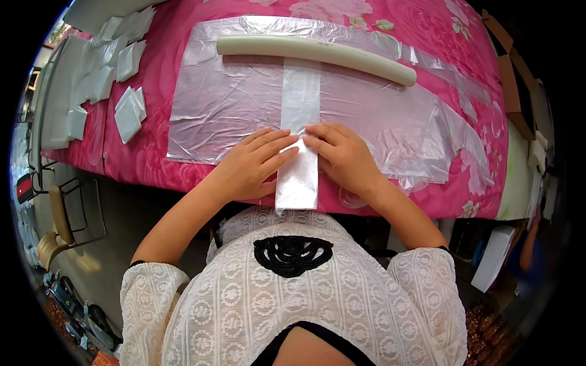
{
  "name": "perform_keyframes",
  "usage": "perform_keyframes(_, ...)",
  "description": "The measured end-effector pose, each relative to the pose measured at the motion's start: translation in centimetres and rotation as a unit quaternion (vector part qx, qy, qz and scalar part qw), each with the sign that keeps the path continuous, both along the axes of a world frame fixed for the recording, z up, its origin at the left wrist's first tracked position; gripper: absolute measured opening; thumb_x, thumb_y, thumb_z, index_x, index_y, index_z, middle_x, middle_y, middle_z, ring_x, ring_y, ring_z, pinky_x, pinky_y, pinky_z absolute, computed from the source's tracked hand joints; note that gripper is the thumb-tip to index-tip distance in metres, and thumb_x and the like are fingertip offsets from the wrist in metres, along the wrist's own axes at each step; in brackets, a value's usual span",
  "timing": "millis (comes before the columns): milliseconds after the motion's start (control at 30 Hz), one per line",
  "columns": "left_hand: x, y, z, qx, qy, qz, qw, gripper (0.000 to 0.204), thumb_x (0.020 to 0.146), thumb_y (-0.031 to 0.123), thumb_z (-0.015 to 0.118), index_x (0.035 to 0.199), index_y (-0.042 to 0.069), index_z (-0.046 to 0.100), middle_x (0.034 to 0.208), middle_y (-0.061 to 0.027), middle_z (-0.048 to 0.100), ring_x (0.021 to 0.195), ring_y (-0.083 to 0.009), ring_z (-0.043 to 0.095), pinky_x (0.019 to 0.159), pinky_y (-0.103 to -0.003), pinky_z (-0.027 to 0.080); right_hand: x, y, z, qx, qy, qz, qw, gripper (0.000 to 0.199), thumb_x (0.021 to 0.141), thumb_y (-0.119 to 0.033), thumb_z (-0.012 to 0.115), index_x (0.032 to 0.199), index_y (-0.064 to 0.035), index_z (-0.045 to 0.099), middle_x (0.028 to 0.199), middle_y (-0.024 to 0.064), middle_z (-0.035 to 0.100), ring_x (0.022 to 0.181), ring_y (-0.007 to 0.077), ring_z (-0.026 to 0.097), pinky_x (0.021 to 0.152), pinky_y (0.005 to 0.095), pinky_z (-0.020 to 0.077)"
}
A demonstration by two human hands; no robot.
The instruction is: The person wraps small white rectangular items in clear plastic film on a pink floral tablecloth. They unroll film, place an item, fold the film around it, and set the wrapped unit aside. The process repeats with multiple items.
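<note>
Bright, even daylight over my table; I see soft glare on the clear plastic sheet (244, 104) and the folded strip (299, 177). Shadows are faint. Centre is sharp. Fisheye bends the table edge (183, 183); a black vignette rings the frame, and its margins look dim and blurred.

Folded clear plastic bags (129, 113) lie scattered at the worktop's far left on the pink cloth, and a brown cardboard box (511, 85) stands open at the right edge.
</note>
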State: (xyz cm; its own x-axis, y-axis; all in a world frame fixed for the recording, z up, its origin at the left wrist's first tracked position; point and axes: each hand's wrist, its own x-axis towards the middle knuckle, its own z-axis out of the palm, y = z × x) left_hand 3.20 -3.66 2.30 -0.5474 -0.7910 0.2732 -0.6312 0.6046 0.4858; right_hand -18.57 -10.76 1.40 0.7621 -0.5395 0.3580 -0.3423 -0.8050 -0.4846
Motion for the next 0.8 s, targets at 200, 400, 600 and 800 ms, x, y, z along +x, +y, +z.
perform_keyframes(200,-0.8,-1.7,-1.2,0.085,0.158,0.154,0.972,0.044,0.076,0.007,0.060,0.118,-0.001,0.050,0.087,-0.0101,0.065,0.077,-0.0302,0.062,0.069,-0.038,0.049,0.3,-1.5,0.5,0.156,-0.033,-0.095,0.983,0.014,0.078,-0.005,0.060,0.090,-0.0013,0.066,0.082,0.0077,0.065,0.072,0.0235,0.063,0.066,0.0303,0.0498)
perform_keyframes(400,-1.6,-3.0,-1.1,0.065,0.177,0.248,0.950,0.052,0.084,0.018,0.056,0.130,-0.001,0.040,0.122,-0.0212,0.049,0.106,-0.0336,0.052,0.091,-0.041,0.041,2.2,-5.3,2.0,0.507,0.034,-0.209,0.836,0.023,0.085,-0.019,0.060,0.086,0.0044,0.062,0.069,0.0032,0.062,0.060,0.0109,0.061,0.054,0.0230,0.0456)
perform_keyframes(600,-3.2,-1.7,-2.3,0.015,-0.104,0.156,0.982,0.064,0.085,0.029,0.053,0.135,-0.005,0.031,0.143,-0.0220,0.028,0.134,-0.0334,0.025,0.109,-0.042,0.020,2.4,-3.9,2.0,0.317,0.070,-0.230,0.918,0.025,0.077,-0.018,0.067,0.092,0.0001,0.060,0.075,0.0079,0.064,0.069,0.0183,0.064,0.060,0.0291,0.0485)
perform_keyframes(800,-2.7,-2.3,-2.1,0.001,-0.103,0.149,0.983,0.060,0.082,0.024,0.058,0.130,-0.005,0.039,0.139,-0.0205,0.035,0.130,-0.0327,0.032,0.107,-0.042,0.026,2.1,-3.7,0.5,-0.181,0.032,-0.105,0.977,0.037,0.073,-0.014,0.066,0.107,0.0003,0.058,0.113,0.0180,0.058,0.110,0.0295,0.053,0.091,0.0362,0.0440)
